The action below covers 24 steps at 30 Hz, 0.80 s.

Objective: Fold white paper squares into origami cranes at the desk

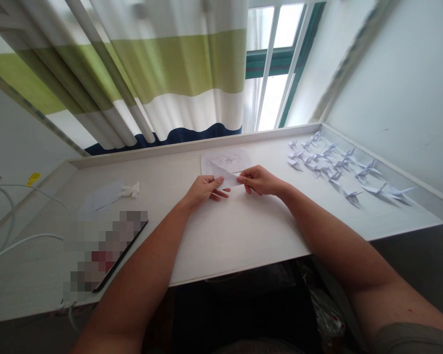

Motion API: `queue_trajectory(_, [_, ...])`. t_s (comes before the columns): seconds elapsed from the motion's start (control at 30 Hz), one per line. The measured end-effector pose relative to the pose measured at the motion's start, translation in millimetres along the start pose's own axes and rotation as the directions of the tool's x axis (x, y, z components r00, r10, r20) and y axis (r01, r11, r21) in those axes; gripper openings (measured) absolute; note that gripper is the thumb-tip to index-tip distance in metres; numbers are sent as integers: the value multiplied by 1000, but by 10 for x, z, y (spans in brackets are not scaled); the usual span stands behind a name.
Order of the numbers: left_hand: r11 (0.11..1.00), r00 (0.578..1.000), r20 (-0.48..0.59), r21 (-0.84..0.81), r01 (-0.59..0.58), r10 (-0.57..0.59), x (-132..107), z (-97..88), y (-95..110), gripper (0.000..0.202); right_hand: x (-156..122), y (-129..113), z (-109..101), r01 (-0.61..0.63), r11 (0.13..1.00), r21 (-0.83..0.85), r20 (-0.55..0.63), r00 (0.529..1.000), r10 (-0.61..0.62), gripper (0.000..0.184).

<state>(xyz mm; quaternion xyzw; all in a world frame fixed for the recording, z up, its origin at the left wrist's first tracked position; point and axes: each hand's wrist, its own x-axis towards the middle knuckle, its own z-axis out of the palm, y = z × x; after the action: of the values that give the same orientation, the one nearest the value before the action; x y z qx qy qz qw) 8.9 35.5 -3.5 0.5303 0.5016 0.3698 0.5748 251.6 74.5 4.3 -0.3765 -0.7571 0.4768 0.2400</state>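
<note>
The folded white paper triangle [225, 176] was pinched between both hands, one end clenched in the grip of the left hand [205, 191] and the other in the grip of the right hand [260, 180], and was held over the pale counter [214, 241]. A printed diagram sheet [225, 161] was laid just beyond. The crease could be misaligned if the paper were let slip from either grip. Farther right, small paper cranes [334, 167] were ranged in rows, where they could be scattered by a careless arm. A striped curtain [133, 73] was hung beyond the counter.
</note>
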Motion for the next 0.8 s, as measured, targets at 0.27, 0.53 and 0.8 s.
queue_trajectory(0.27, [983, 989, 121, 148, -105, 87, -26, -26, -24, 47, -22, -44, -30, 67, 997, -44, -108, 992, -71, 52])
queue_trajectory(0.53, [987, 927, 369, 110, -119, 70, -104, 56, -4, 38, -5, -63, 112, 135, 977, 163, 12, 990, -139, 58])
queue_trajectory(0.8, [972, 894, 438, 156, -176, 91, -82, 64, -42, 40, 6, -48, 148, 195, 954, 228, 0, 980, -200, 51])
